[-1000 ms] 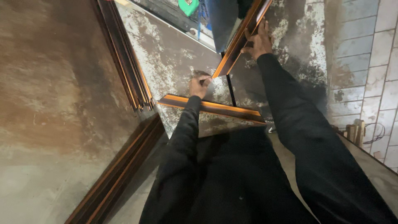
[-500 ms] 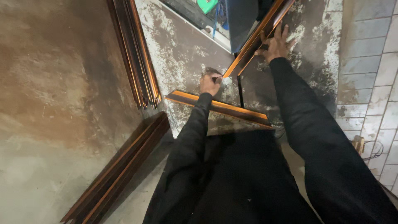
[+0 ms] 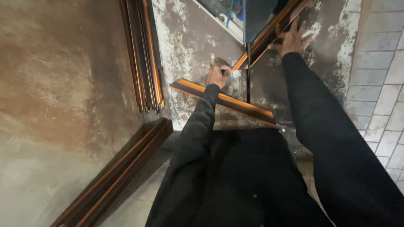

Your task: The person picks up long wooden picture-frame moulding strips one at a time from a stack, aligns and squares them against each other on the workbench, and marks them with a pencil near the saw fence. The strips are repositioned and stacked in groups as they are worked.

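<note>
My left hand (image 3: 219, 75) is closed around a small object I cannot make out, pressed near the lower end of a brown-and-orange frame bar (image 3: 269, 35) that runs up to the right. My right hand (image 3: 291, 38) rests spread on that same bar higher up, fingers apart, steadying it. A second brown-and-orange bar (image 3: 235, 103) lies across just below my left wrist. A thin dark rod (image 3: 248, 80) runs down between the two bars. Both my arms are in black sleeves.
A bundle of long brown profiles (image 3: 143, 54) leans at the upper left. More profiles (image 3: 122, 172) lie on the floor at the lower left. A stained rough wall (image 3: 54, 84) fills the left; pale tiles (image 3: 383, 84) are on the right.
The view has shifted, so both hands and the bars sit further right and higher in frame. My hands keep their places on the bar.
</note>
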